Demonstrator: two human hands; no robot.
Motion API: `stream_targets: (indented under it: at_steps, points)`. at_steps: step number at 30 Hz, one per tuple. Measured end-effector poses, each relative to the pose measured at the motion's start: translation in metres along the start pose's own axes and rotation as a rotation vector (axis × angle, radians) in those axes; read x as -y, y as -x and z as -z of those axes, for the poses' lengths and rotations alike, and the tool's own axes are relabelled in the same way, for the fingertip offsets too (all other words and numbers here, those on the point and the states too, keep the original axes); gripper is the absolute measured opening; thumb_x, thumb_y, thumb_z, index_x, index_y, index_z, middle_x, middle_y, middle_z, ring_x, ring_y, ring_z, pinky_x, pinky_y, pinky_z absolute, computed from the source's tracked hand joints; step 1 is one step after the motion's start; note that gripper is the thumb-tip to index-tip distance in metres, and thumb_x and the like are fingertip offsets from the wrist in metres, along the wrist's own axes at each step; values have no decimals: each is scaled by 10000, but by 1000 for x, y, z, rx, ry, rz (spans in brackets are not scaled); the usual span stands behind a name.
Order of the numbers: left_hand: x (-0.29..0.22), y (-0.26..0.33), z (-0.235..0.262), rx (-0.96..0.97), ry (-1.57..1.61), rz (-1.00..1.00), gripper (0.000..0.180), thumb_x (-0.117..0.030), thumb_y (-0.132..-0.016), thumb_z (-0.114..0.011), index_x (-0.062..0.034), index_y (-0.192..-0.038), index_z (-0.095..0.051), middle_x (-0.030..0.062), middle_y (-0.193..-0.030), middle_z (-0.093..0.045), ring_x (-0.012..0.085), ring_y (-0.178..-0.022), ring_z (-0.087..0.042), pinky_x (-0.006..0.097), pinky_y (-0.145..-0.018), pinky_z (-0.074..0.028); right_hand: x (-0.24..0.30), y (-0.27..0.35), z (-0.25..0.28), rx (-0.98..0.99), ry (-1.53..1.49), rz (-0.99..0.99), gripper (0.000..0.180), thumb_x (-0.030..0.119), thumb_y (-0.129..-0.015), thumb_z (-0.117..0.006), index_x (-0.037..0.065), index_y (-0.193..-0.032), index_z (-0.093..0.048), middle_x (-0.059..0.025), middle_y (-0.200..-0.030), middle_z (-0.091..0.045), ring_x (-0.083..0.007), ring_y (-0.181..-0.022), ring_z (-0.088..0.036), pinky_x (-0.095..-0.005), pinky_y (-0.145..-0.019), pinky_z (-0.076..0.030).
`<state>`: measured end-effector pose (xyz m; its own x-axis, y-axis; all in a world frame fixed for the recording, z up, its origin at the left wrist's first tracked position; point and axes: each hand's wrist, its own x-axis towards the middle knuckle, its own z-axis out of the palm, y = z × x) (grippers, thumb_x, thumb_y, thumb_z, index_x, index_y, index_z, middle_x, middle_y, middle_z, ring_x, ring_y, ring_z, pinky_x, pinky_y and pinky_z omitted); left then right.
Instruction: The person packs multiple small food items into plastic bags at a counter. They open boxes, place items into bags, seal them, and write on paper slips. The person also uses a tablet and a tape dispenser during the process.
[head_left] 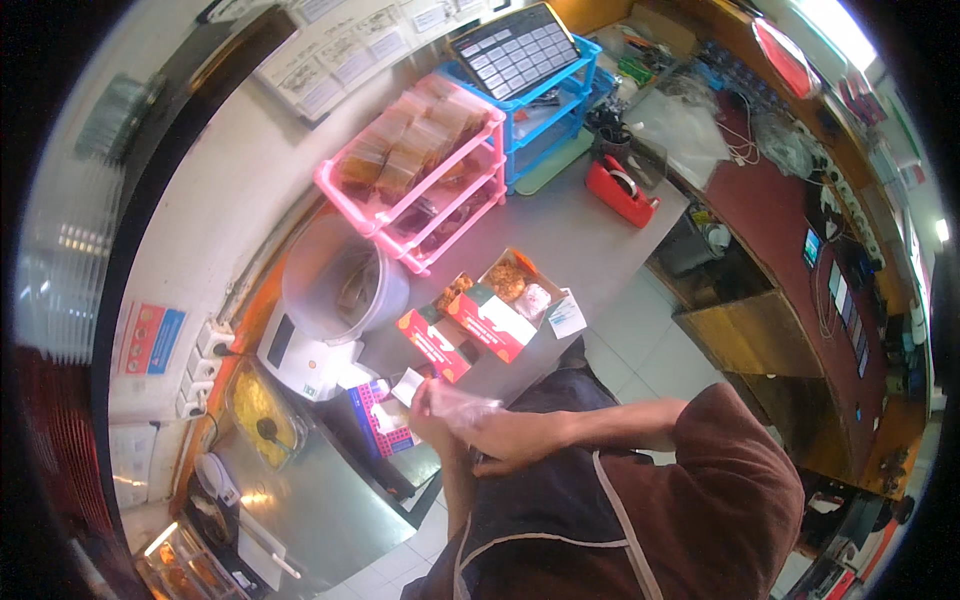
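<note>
Both hands on one clear plastic bag (462,405), just in front of the counter edge.
Left hand (432,412) and right hand (512,440) each pinch the bag. Counter (580,235): 2 open red food boxes (478,315), 1 pink rack (420,170), 1 blue rack (545,95), 1 red tape dispenser (622,192), 1 rice cooker (335,300).

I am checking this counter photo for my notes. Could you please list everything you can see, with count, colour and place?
Food boxes: two, red and orange, open, on the grey counter, food inside.
Pink rack: one, tiered, behind the boxes, holding wrapped brown items.
Blue rack: one, tiered, right of the pink rack.
Tablet: one, dark frame, on top of the blue rack.
Tape dispenser: one, red, far side of the counter.
Rice cooker: one, white, lid open, left of the boxes.
Tissue box: one, patterned, near the cooker.
Clear plastic bag: one, held in both hands.
Left hand: on the bag.
Right hand: gripping the bag.
</note>
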<state>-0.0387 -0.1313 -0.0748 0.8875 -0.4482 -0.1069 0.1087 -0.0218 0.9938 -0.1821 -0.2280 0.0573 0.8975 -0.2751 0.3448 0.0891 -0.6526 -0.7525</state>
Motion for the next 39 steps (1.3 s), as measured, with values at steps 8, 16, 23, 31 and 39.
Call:
stream_targets:
  at_steps: [8,16,23,31,39]
  points:
    - [-32,3,-40,175,113,124,235,-118,-936,-667,19,-1119,-612,115,-1044,-663,198,-953,-648,353,-822,-550,0,8,102,-498,34,-448,418,229,-858,-774,84,-1235,-669,-195,-1089,-699,-330,-1074,-673,-427,-954,-528]
    - [-29,33,-124,315,307,458,206,-72,-944,-623,-20,-1141,-603,83,-1116,-611,165,-969,-611,314,-861,-510,-222,70,144,-419,-417,-813,437,203,-887,-729,15,-1270,-633,-206,-1215,-679,-280,-1138,-646,-420,-989,-501]
    - [100,22,-95,-278,327,920,152,-131,-937,-634,-76,-1075,-602,46,-1000,-600,159,-764,-583,292,-700,-507,-327,72,129,-487,334,-830,473,264,-881,-706,-21,-1228,-558,-285,-1159,-626,-446,-1128,-611,-524,-937,-498]
    - [148,-9,-118,-404,276,722,329,-209,-957,-671,-72,-1251,-615,83,-1127,-696,205,-931,-708,351,-691,-577,-335,44,99,147,162,-967,269,233,-853,-623,25,-980,-738,-261,-927,-722,-468,-904,-702,-537,-835,-577]
    - [152,-16,-118,-522,178,746,327,-31,-867,-700,-10,-1173,-585,91,-1107,-661,225,-924,-685,311,-795,-584,-365,93,155,-286,86,-1247,287,235,-803,-691,34,-995,-759,-262,-916,-726,-458,-917,-706,-512,-837,-574]
